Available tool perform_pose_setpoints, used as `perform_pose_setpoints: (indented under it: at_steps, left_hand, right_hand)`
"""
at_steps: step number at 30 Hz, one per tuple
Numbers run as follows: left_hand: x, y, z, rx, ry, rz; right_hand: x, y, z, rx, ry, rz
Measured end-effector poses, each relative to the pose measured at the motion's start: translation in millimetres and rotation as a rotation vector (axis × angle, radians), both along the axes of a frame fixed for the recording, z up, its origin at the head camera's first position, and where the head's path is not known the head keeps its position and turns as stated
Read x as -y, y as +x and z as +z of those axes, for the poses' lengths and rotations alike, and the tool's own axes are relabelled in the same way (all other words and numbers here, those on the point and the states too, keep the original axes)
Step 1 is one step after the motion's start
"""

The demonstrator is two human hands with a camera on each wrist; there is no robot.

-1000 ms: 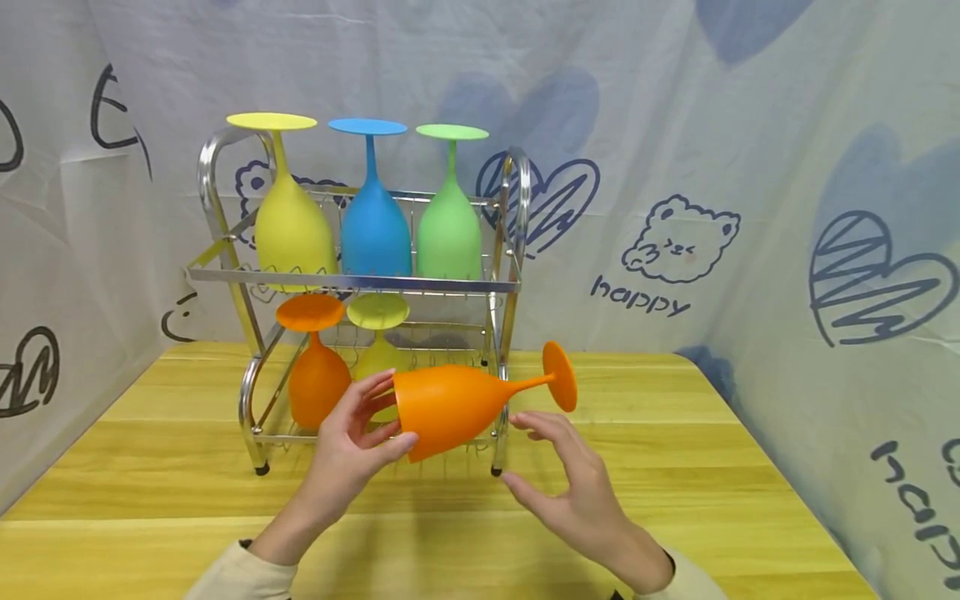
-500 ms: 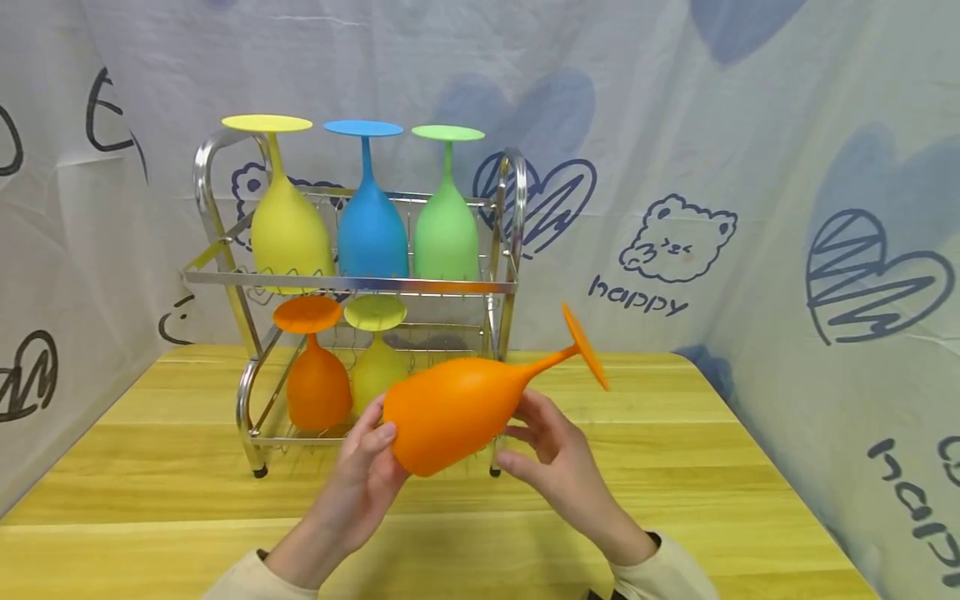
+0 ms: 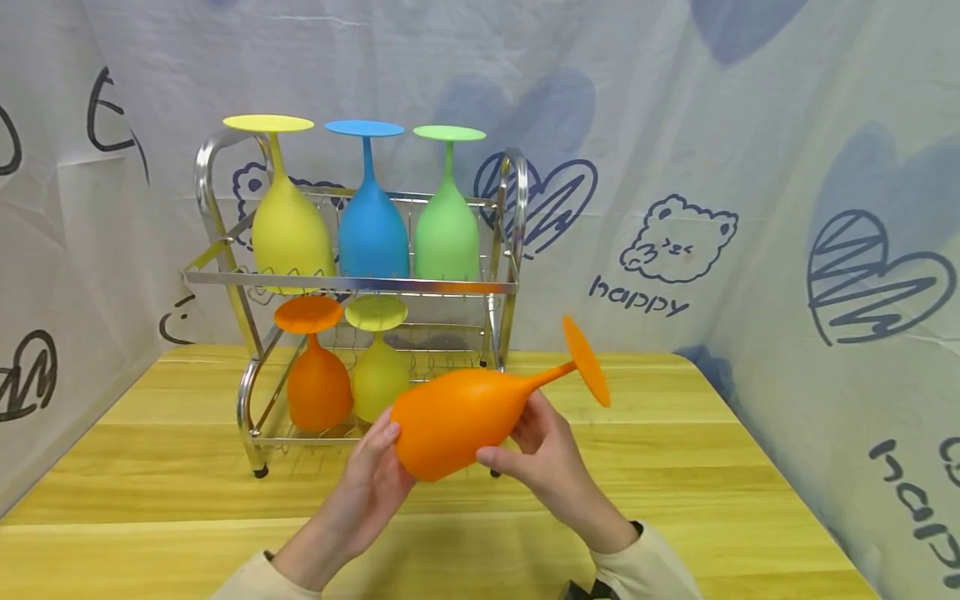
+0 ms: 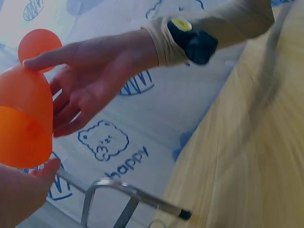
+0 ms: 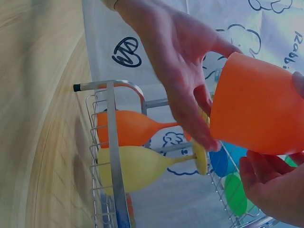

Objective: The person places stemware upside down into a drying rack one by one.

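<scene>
An orange goblet (image 3: 450, 421) lies nearly on its side in the air in front of the rack, its foot (image 3: 586, 361) pointing up and to the right. My left hand (image 3: 384, 454) grips the bowl at its rim end, thumb on the near side. My right hand (image 3: 519, 443) grips the bowl near the stem, thumb underneath. In the left wrist view the goblet's open bowl (image 4: 23, 118) shows with my right hand (image 4: 85, 90) spread over it. The right wrist view shows the bowl (image 5: 259, 109) between my left hand (image 5: 185, 71) and my right fingers (image 5: 270, 185).
A chrome two-tier rack (image 3: 352, 284) stands on the wooden table (image 3: 712, 467). Its upper shelf holds upside-down yellow (image 3: 291, 229), blue (image 3: 373, 233) and green (image 3: 446, 237) goblets. Below stand an orange (image 3: 318, 392) and a yellow-green (image 3: 378, 379) goblet. Printed cloth walls close in three sides.
My right hand moved in from below and took hold of the goblet's bowl. The goblet tilted, its foot rising to the right, and shifted slightly right.
</scene>
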State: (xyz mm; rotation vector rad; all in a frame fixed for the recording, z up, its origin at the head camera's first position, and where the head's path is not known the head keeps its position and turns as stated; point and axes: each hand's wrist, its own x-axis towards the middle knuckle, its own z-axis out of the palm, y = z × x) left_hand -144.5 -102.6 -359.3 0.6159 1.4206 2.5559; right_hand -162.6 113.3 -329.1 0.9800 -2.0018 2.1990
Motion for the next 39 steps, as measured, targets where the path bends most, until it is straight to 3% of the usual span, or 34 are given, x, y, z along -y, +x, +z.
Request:
perform_pose_setpoints:
  at_steps: [3, 8, 12, 15, 18, 21, 24, 30, 32, 35, 39]
  left_hand:
    - [6.8, -2.7, 2.6, -0.037, -0.114, 0.103]
    - [26.5, -6.1, 7.9, -0.091, -0.419, 0.421]
    - [49.0, -9.0, 8.4, -0.283, -0.743, 0.702]
    - [69.1, -15.4, 7.8, -0.416, -0.903, 0.905]
    - [93.1, -23.7, 8.8, -0.376, -0.968, 1.003]
    - [119.1, -30.7, 10.3, -0.256, -0.993, 1.022]
    - [143.2, -36.9, 9.2, -0.137, -1.023, 0.983]
    - [176.8, -47.3, -0.4, 0.077, -0.988, 0.724]
    - [183.5, -50.2, -5.2, 0.098, -0.952, 0.654]
    - [190.5, -53.6, -12.2, 0.078, -0.872, 0.611]
    - [197.3, -56.5, -18.5, 0.062, -0.647, 0.547]
  right_hand:
    - [-2.2, -2.4, 0.0, -0.059, 0.069, -0.056]
    - [-5.3, -9.3, -2.5, -0.190, 0.188, -0.180]
    - [-6.1, -14.2, -6.6, -0.170, 0.276, -0.269]
    - [-6.5, -17.4, -10.1, -0.150, 0.313, -0.313]
    - [-6.7, -20.4, -13.0, -0.147, 0.332, -0.338]
    - [-6.5, -22.9, -14.1, -0.146, 0.347, -0.351]
    - [-6.0, -25.7, -13.6, -0.154, 0.351, -0.360]
    - [-2.3, -32.6, -12.5, -0.197, 0.343, -0.358]
    - [-0.4, -34.7, -12.8, -0.203, 0.341, -0.355]
    - [3.3, -37.6, -13.0, -0.206, 0.334, -0.351]
    - [8.4, -42.0, -13.7, -0.208, 0.329, -0.345]
